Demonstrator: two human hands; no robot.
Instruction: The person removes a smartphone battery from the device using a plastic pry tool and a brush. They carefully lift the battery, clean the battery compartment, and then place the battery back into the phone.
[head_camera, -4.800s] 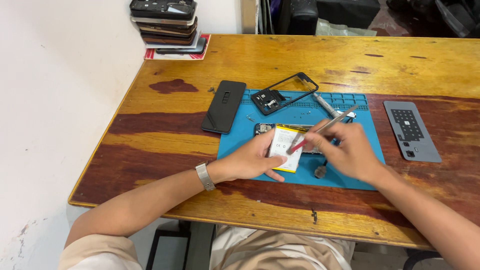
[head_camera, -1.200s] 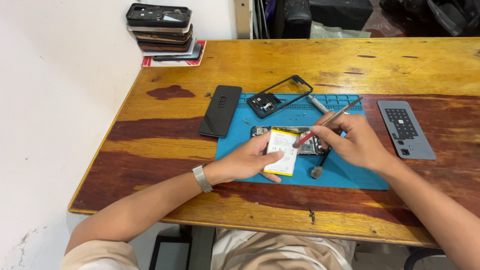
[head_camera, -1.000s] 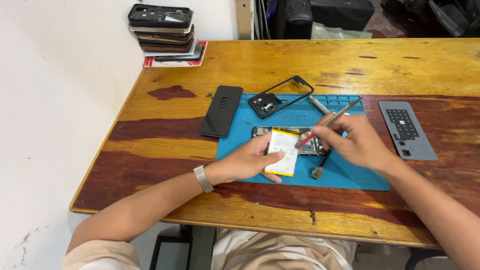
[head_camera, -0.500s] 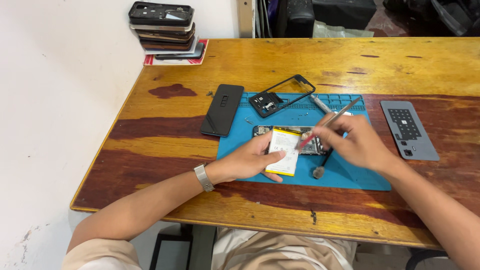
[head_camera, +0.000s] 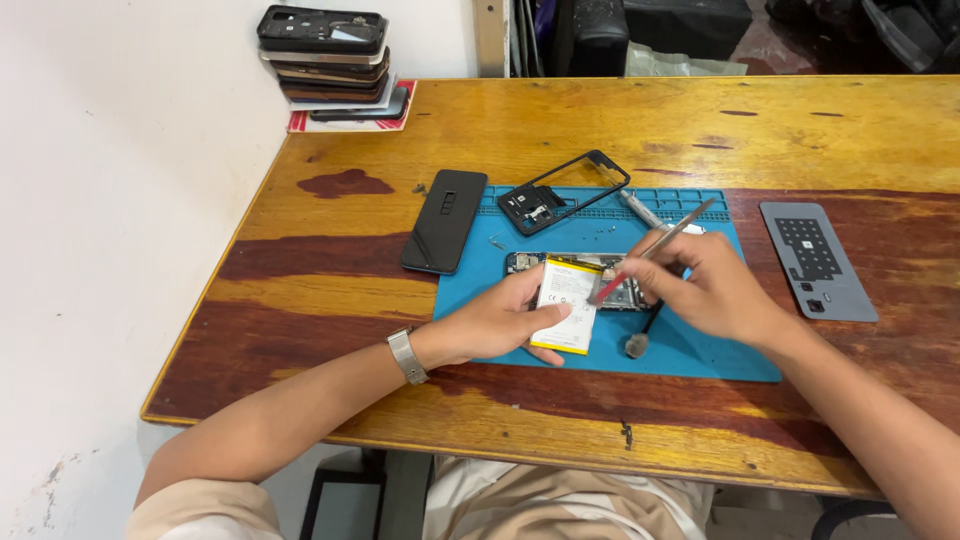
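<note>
An opened phone (head_camera: 570, 268) lies on a blue work mat (head_camera: 700, 350) with a white and yellow battery (head_camera: 566, 300) on top of it. My left hand (head_camera: 498, 322) grips the phone and battery at their near left side. My right hand (head_camera: 705, 290) holds metal tweezers (head_camera: 655, 245) with a red tip, pointed down at the phone's board just right of the battery. A screwdriver (head_camera: 640, 330) with a round end lies on the mat under my right hand.
A black phone back cover (head_camera: 445, 220) lies left of the mat. A black phone frame (head_camera: 565, 190) rests on the mat's far edge beside a silver tool (head_camera: 637, 207). A grey panel (head_camera: 817, 258) lies to the right. Stacked phones (head_camera: 330, 50) sit at the table's far left corner.
Both hands have stayed on the phone. The tweezers' tip has shifted only slightly over the board beside the battery.
</note>
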